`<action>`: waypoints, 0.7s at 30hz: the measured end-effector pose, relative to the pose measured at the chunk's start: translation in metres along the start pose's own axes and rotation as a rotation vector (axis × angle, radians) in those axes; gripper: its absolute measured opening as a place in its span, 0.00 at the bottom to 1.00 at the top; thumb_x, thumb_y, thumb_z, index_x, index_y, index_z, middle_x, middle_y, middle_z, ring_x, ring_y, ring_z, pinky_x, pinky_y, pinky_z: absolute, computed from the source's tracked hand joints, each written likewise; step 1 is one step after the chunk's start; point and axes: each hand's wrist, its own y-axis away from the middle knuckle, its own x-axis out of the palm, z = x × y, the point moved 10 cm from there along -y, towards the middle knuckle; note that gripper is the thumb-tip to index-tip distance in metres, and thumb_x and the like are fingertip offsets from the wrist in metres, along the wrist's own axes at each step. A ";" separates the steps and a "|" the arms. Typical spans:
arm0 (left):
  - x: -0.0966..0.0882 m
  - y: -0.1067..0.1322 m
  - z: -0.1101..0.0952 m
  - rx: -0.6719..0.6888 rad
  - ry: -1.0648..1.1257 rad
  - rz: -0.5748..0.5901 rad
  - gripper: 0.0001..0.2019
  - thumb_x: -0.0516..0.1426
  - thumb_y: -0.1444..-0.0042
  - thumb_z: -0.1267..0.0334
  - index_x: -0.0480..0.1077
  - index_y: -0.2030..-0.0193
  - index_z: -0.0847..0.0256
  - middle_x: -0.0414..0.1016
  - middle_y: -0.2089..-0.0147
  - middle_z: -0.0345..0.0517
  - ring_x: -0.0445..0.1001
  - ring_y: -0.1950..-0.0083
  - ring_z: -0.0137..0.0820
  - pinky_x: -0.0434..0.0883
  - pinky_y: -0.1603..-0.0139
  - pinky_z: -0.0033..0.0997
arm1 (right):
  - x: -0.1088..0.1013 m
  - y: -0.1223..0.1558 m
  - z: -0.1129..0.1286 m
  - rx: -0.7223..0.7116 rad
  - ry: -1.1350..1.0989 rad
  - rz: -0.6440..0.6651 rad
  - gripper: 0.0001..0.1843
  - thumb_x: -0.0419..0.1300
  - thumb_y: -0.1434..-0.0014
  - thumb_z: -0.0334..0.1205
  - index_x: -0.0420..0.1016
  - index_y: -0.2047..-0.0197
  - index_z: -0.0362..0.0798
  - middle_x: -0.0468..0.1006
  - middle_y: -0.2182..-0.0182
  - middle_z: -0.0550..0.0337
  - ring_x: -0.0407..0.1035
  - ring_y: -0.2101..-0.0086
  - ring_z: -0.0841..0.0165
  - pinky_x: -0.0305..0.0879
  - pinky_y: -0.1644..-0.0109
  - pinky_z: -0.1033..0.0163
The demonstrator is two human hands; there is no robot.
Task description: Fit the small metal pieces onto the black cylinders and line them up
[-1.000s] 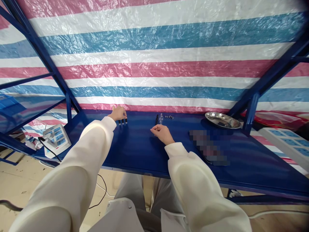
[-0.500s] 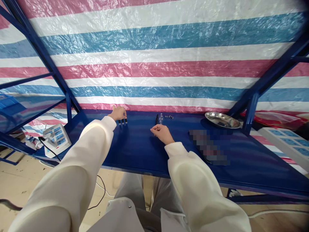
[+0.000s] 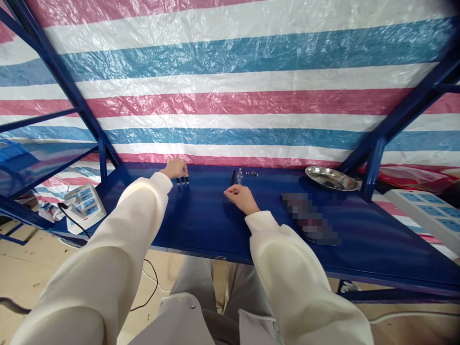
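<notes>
My left hand (image 3: 175, 168) reaches far over the blue shelf (image 3: 201, 215), its fingers curled down onto a short row of small dark-capped vials (image 3: 182, 180) standing upright. My right hand (image 3: 240, 197) rests on the shelf nearer the middle in a loose fist; whether anything lies inside it I cannot make out. Just beyond that hand stands a dark vial with a clear one (image 3: 236, 177), and several tiny metal pieces (image 3: 251, 174) lie beside them. Both arms wear cream sleeves.
A round steel dish (image 3: 330, 178) sits at the back right by a blue post (image 3: 372, 170). A dark flat object (image 3: 312, 218) lies right of my right hand. White power strips rest at far left (image 3: 84, 203) and far right (image 3: 427, 215). A striped tarp hangs behind.
</notes>
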 end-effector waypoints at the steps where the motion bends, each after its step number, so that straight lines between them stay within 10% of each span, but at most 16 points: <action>1: 0.000 0.000 0.000 -0.002 0.006 -0.003 0.03 0.64 0.56 0.63 0.77 0.73 0.59 0.75 0.60 0.51 0.66 0.47 0.48 0.53 0.40 0.58 | 0.000 0.000 0.000 0.001 -0.003 0.001 0.08 0.60 0.54 0.43 0.69 0.77 0.47 0.69 0.85 0.65 0.65 0.81 0.71 0.63 0.70 0.64; 21: 0.006 0.000 0.002 0.008 -0.025 0.029 0.08 0.63 0.56 0.59 0.78 0.68 0.58 0.76 0.58 0.50 0.66 0.46 0.48 0.52 0.41 0.55 | 0.000 0.000 -0.001 0.001 -0.011 -0.004 0.08 0.60 0.54 0.43 0.69 0.77 0.48 0.69 0.85 0.64 0.66 0.80 0.70 0.64 0.70 0.64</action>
